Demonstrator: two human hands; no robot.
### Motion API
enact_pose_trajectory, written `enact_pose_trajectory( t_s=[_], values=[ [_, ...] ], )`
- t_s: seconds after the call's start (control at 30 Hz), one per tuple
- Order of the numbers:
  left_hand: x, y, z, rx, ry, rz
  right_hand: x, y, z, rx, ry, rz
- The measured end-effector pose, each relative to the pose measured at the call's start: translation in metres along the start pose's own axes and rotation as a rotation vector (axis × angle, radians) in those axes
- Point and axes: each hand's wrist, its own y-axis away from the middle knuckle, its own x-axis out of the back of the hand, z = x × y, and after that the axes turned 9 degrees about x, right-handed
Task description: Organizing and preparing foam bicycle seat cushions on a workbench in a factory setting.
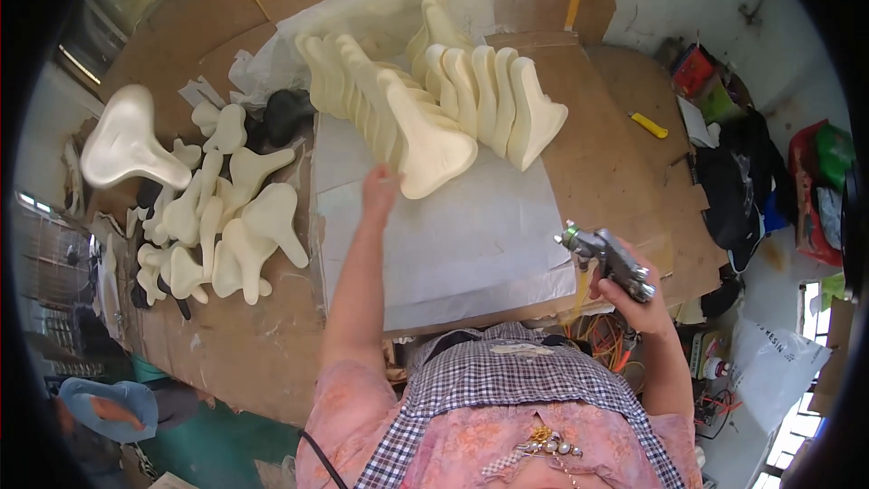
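My right hand is wrapped round a metal spray gun, whose green-ringed nozzle points to the left. Toward the middle of the table, my left hand is beside the lower left edge of the front cream foam bicycle saddle pad. Its fingers are smeared, so their grip and any contact are unclear. Behind that pad, several more stand on edge in a row. A second row of saddle pads stands to its right. Both rows rest on a pale sheet over cardboard.
Many loose saddle pads lie heaped on the left, with a shinier one at the far left. A yellow cutter knife lies on the right cardboard. Black cloth and bags crowd the right edge. Another person is at lower left.
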Motion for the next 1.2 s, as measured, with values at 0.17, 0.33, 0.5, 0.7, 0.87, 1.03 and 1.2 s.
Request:
enact_pose_trajectory(
  t_s=[0.17,0.33,0.5,0.7,0.87,1.03,1.2],
  values=[
    [-0.062,0.006,0.004,-0.239,-0.289,0.389,-0.011,0.002,-0.012,0.207,-0.099,0.092],
    [0.02,-0.01,0.047,-0.004,-0.094,0.025,-0.003,0.006,0.018,0.106,0.065,0.031],
    [0.067,0.006,0.096,-0.05,0.942,-0.028,-0.009,-0.017,0.007,0.047,0.076,0.047],
    [-0.036,-0.046,-0.004,-0.075,-0.014,-0.045,-0.02,-0.028,-0.017,0.213,-0.151,0.132],
    [-0.019,-0.051,0.007,-0.061,-0.293,0.051,-0.018,-0.031,0.006,0.006,0.029,-0.004],
    [0.07,-0.029,0.096,-0.001,0.878,-0.046,-0.014,-0.052,0.005,-0.016,0.084,0.054],
    [0.045,-0.081,0.011,0.052,0.261,0.09,-0.027,-0.075,-0.013,0.271,-0.118,0.083]
  ],
)
